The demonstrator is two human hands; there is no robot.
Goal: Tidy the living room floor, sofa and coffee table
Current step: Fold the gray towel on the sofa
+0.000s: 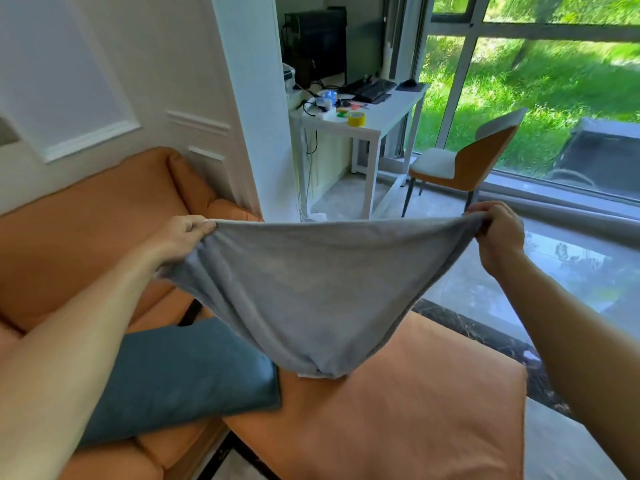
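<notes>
The left hand (181, 239) and right hand (498, 239) each pinch a top corner of the grey towel (311, 289), fingers (202, 227) curled on its upper edge. Its long axis runs hand to hand, equally near both, the middle sagging below the fingers until its lowest fold touches the orange sofa (415, 403) seat beside a blue cushion (180, 375).

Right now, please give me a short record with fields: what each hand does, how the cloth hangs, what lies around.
left hand: pinches one top corner of the grey fabric towel
right hand: pinches the other top corner
towel: stretched between both hands, sagging; lowest tip appears to touch the orange upholstered sofa
on sofa: dark blue rectangular cushion, under the left forearm
behind: white desk with yellow tape roll; orange-backed chair near window
</notes>
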